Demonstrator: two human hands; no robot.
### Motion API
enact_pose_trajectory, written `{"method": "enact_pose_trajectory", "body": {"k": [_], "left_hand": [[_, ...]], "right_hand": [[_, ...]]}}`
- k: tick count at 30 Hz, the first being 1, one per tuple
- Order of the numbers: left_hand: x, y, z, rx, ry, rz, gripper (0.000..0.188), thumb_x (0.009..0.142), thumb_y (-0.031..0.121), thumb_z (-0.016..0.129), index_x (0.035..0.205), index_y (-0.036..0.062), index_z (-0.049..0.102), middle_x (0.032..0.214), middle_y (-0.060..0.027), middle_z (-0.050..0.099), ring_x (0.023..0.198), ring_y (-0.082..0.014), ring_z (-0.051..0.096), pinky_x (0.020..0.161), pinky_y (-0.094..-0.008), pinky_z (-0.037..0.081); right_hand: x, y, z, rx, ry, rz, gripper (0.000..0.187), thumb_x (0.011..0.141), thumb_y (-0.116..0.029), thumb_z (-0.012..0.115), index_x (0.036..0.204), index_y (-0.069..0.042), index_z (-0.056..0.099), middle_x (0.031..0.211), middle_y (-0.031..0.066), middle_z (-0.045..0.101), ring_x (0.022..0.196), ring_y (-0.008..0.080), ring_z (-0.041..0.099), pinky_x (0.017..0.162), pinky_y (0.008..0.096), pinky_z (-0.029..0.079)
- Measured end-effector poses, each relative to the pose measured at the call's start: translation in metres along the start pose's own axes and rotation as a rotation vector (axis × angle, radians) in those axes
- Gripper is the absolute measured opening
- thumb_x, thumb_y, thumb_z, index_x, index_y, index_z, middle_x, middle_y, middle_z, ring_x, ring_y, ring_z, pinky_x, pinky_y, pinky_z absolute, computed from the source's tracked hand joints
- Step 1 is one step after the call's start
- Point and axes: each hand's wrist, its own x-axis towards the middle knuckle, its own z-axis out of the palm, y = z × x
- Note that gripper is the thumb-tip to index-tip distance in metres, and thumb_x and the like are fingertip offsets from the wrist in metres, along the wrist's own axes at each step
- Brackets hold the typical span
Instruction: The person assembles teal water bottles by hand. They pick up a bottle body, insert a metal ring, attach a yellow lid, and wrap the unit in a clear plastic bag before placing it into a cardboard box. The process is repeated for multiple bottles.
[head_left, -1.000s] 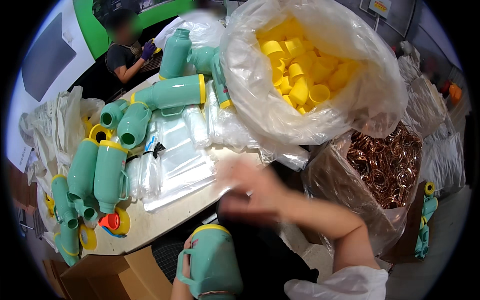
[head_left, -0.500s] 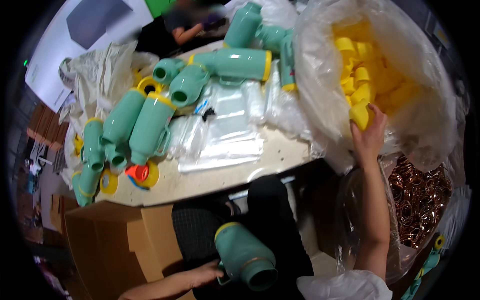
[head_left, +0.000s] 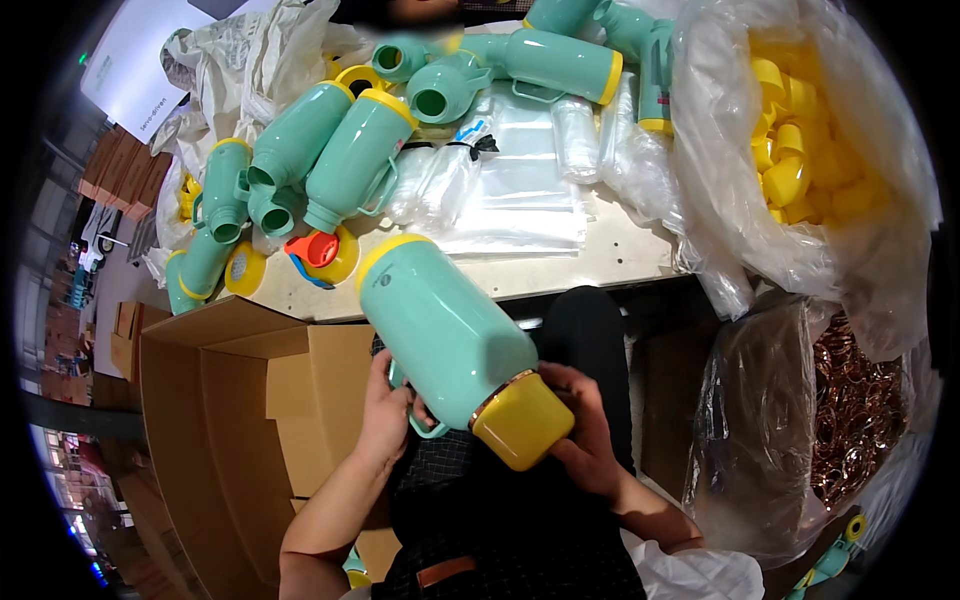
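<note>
I hold a mint-green flask with a yellow base tilted over my lap, its bottom pointing at the table. My left hand grips it by the handle side. My right hand is closed around a yellow cap sitting on the flask's neck, above a thin copper-coloured ring. Several more mint-green flasks lie in a heap on the white table beyond.
A large clear bag of yellow caps stands at the right of the table, and a bag of copper rings below it. Clear plastic sleeves lie mid-table. An open cardboard box is at my left. Another person sits across the table.
My right hand came back from the bag of yellow caps with a cap and set it on the flask's neck. The flask was lifted from my lap toward the table edge.
</note>
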Motion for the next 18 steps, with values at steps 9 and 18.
{"method": "enact_pose_trajectory", "body": {"k": [9, 18], "left_hand": [[-0.014, -0.012, 0.000, 1.154, -0.467, 0.635, 0.070, 0.076, -0.004, 0.059, 0.143, 0.0081, 0.042, 0.134, -0.0165, 0.058, 0.088, -0.0414, 0.068, 0.073, -0.0483, 0.057], [-0.009, 0.072, 0.064, 0.562, -0.549, 0.493, 0.020, 0.077, 0.013, 0.074, 0.096, 0.0129, 0.070, 0.090, -0.0044, 0.065, 0.086, -0.0259, 0.063, 0.078, -0.0391, 0.049]], "right_hand": [[0.049, -0.013, -0.063, -0.151, 0.162, 0.059, 0.072, 0.091, -0.039, 0.066, 0.148, -0.004, 0.039, 0.146, 0.0114, 0.048, 0.129, 0.0212, 0.047, 0.106, 0.0345, 0.036], [0.090, -0.021, -0.077, -0.264, -0.347, 0.245, 0.071, 0.070, -0.016, 0.078, 0.136, -0.003, 0.054, 0.118, 0.0138, 0.062, 0.112, 0.0282, 0.059, 0.098, 0.0365, 0.045]]}}
